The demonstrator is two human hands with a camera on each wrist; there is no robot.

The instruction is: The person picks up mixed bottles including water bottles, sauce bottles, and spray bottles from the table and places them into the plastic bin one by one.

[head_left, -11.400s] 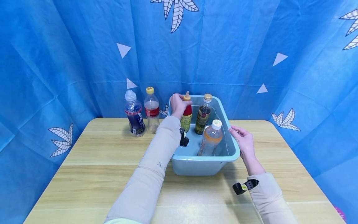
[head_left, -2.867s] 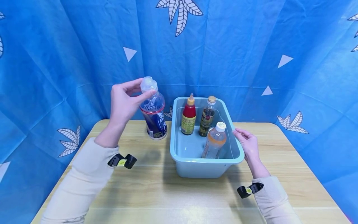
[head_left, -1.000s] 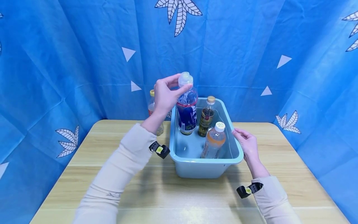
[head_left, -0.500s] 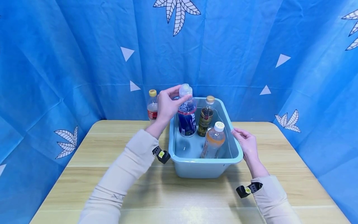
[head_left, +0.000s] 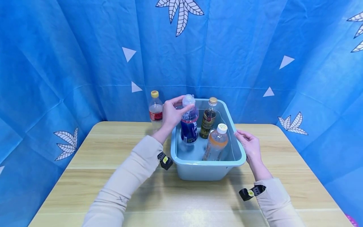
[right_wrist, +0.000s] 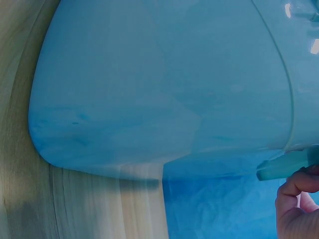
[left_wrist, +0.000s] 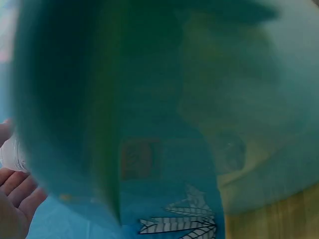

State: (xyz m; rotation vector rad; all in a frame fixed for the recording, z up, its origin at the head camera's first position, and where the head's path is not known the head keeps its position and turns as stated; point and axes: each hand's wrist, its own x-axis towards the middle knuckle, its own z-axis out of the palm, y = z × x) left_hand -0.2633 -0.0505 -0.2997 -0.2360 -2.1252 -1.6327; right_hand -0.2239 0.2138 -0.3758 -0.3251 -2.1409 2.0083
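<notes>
My left hand pinches the clear cap of a blue-labelled bottle, which stands upright inside the light blue bin at its back left. The bottle's base is low in the bin; whether it touches the floor is unclear. A dark bottle stands beside it and an orange-drink bottle is at the front right. My right hand holds the bin's right rim, fingers curled under its edge. The left wrist view shows only the blurred bin wall and my fingers.
A cola bottle with a yellow cap stands on the wooden table just left of the bin, near the back edge. Blue patterned cloth closes in the back and both sides.
My left hand has carried the blue-labelled bottle over the bin's left wall and lowered it inside, in front of the red sauce bottle. My right hand has stayed on the rim.
</notes>
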